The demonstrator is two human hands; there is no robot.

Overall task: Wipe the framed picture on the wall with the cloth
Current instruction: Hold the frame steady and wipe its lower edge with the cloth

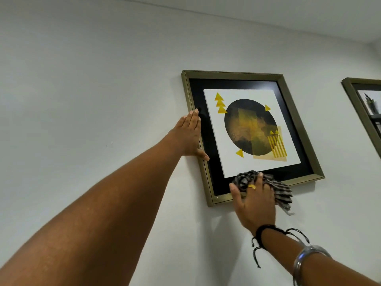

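A framed picture point(250, 129) with a gold-green frame, a black mat and a dark circle with yellow triangles hangs on the white wall. My left hand point(190, 135) lies flat against the frame's left edge, fingers together and thumb over the frame rail. My right hand point(254, 201) presses a black-and-white striped cloth point(282, 193) against the frame's bottom rail and the lower mat. Part of the cloth hangs below the frame at the right of my hand.
A second framed picture point(365, 112) in the same kind of frame hangs on the wall point(92, 79) at the far right, partly cut off by the view's edge. The ceiling line runs along the top.
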